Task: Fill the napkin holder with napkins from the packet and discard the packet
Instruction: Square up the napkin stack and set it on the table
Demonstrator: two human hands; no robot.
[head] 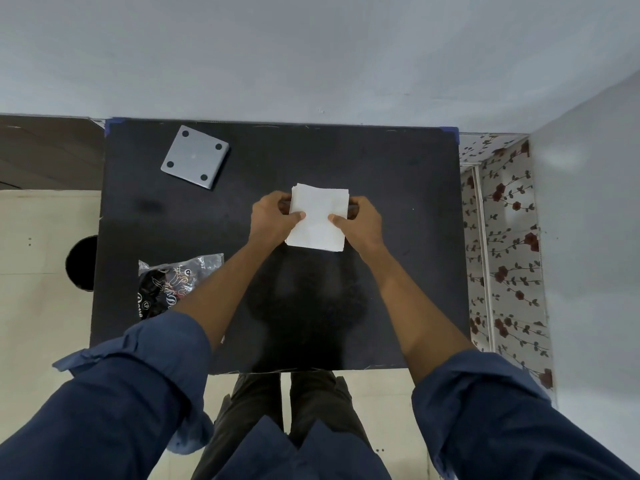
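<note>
The left hand [273, 218] and right hand [360, 221] clasp a white stack of napkins [318, 216] from either side, thumbs pressed on top, over the middle of the black table [398, 209]. The crumpled packet [173, 284] lies near the left forearm. A grey square holder [195, 156] sits well apart at the far left corner.

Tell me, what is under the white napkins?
Dark bits peek out beside the napkins near each hand, left hand and right hand, maybe the holder. Underneath is hidden. The black table lies below.
</note>
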